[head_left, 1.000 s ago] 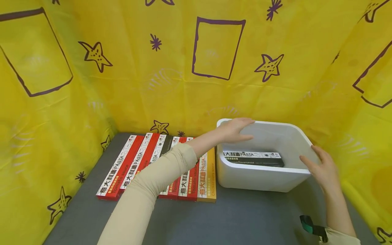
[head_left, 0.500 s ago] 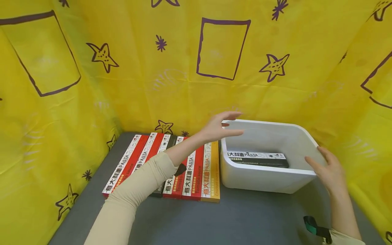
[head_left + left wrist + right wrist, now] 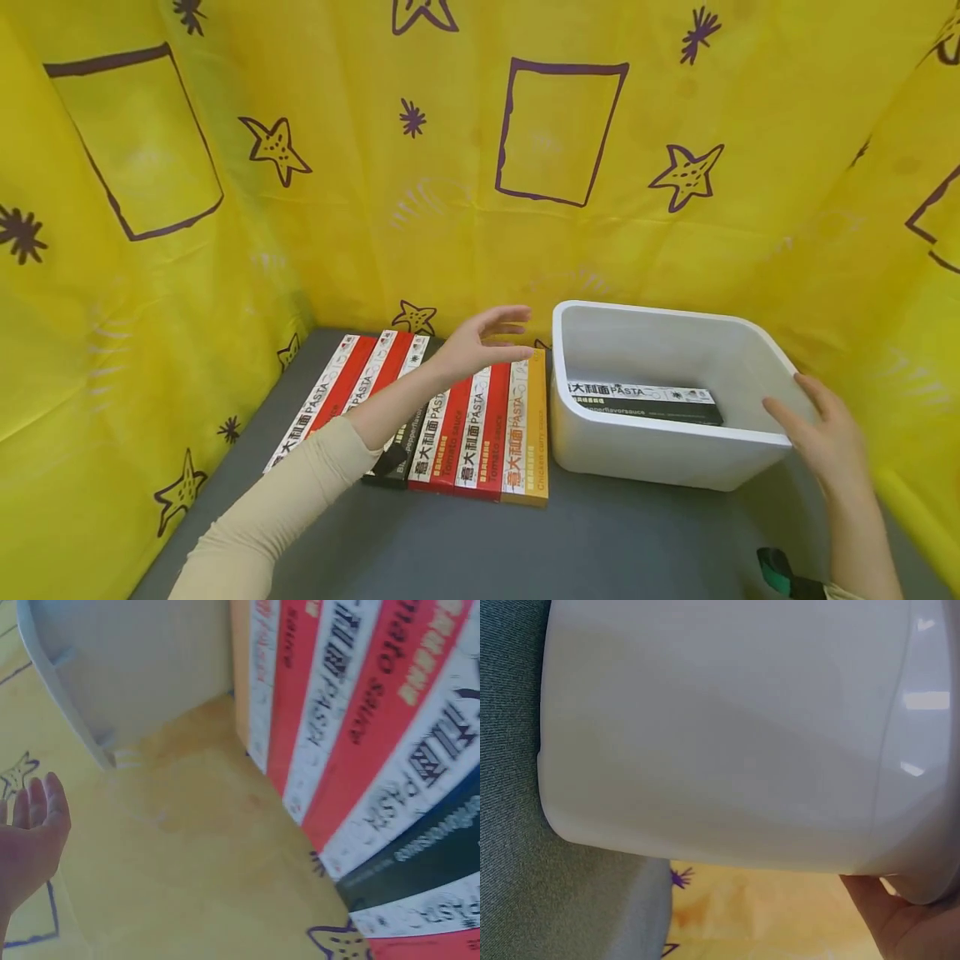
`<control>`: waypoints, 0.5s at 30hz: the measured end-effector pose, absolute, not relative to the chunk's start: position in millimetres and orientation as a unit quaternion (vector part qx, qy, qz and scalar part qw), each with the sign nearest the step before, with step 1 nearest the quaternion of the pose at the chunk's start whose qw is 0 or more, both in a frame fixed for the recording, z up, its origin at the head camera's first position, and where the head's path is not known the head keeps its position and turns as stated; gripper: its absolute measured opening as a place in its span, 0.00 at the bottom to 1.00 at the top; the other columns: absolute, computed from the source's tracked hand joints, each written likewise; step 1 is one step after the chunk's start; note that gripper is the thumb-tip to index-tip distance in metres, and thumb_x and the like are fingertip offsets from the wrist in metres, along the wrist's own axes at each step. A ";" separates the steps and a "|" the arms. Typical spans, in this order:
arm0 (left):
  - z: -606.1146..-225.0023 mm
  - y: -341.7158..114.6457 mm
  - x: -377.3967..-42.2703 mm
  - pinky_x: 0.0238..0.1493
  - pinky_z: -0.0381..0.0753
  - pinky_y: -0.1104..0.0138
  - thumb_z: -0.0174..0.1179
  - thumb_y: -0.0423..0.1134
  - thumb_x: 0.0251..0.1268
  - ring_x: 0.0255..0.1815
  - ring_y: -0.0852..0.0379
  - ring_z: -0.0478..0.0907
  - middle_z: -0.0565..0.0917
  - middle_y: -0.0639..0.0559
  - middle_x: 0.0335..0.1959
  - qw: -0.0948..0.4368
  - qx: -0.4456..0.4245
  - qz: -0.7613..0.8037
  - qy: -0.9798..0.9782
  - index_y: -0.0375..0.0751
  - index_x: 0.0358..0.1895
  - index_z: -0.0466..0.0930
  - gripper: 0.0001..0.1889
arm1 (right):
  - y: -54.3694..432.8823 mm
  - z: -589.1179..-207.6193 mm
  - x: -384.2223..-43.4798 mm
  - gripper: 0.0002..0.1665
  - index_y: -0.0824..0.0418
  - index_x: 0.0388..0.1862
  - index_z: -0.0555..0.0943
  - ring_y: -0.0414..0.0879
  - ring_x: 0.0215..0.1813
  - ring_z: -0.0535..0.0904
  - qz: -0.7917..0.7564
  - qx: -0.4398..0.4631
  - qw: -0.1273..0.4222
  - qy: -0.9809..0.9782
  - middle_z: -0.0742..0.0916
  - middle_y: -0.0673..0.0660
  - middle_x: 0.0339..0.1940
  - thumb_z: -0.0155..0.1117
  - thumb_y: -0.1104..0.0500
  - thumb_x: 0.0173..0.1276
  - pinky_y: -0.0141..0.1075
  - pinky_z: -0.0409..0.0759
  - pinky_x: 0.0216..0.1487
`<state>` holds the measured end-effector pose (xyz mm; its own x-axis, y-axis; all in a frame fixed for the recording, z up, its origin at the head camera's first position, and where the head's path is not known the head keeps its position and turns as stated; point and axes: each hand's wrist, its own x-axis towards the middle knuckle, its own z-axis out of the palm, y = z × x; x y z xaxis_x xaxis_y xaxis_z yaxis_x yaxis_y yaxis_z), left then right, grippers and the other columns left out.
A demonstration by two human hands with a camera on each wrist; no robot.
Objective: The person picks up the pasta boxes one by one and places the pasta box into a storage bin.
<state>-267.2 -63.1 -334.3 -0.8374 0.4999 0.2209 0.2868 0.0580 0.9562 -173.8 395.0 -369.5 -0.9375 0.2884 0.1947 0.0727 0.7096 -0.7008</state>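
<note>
My left hand (image 3: 480, 343) hovers over the far ends of a row of pasta boxes (image 3: 480, 433), its fingers loosely bent and holding nothing. In the left wrist view the hand (image 3: 30, 840) is at the left edge, apart from the boxes. Red, black and yellow-orange boxes lie side by side; my left forearm covers part of the row. Gripping the right rim of a white bin (image 3: 667, 458) is my right hand (image 3: 828, 433), thumb over the inside. One black pasta box (image 3: 645, 404) lies inside along the near wall. The bin's outer wall (image 3: 727, 735) fills the right wrist view.
A grey table surface (image 3: 600, 542) runs in front of the boxes and bin. Yellow patterned cloth (image 3: 450, 208) hangs close behind and along both sides. A black and green strap (image 3: 780, 575) is at my right wrist.
My left hand has moved left from above the bin's left rim to over the pasta boxes. My right hand stays on the bin's rim. The head view has shifted slightly.
</note>
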 end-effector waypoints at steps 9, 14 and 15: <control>-357.5 -107.5 -247.4 0.63 0.68 0.50 0.67 0.42 0.62 0.66 0.48 0.69 0.75 0.55 0.64 0.067 0.201 0.664 0.717 0.54 0.68 0.70 0.29 | 396.2 -370.6 -174.2 0.46 0.67 0.77 0.52 0.78 0.68 0.53 0.372 -0.109 0.127 -0.913 0.57 0.76 0.74 0.54 0.44 0.71 0.69 0.53 0.62; -377.4 -132.8 -234.1 0.65 0.67 0.51 0.66 0.40 0.64 0.66 0.47 0.70 0.74 0.48 0.65 0.066 0.147 0.692 0.703 0.49 0.69 0.70 0.29 | 397.5 -368.0 -173.7 0.46 0.68 0.76 0.52 0.79 0.67 0.54 0.365 -0.100 0.126 -0.917 0.58 0.79 0.72 0.54 0.45 0.71 0.70 0.53 0.61; -381.3 -137.9 -231.5 0.65 0.67 0.52 0.66 0.40 0.64 0.65 0.48 0.71 0.75 0.48 0.65 0.066 0.136 0.693 0.705 0.50 0.69 0.70 0.29 | 398.0 -367.8 -173.7 0.46 0.69 0.76 0.52 0.79 0.67 0.53 0.364 -0.099 0.127 -0.918 0.58 0.79 0.72 0.54 0.45 0.71 0.70 0.52 0.62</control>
<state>-231.5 -137.9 -381.3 -0.9540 0.2841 0.0958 0.1004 0.0016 0.9949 -173.7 398.0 -367.8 -0.9484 0.2732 0.1606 0.0889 0.7157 -0.6927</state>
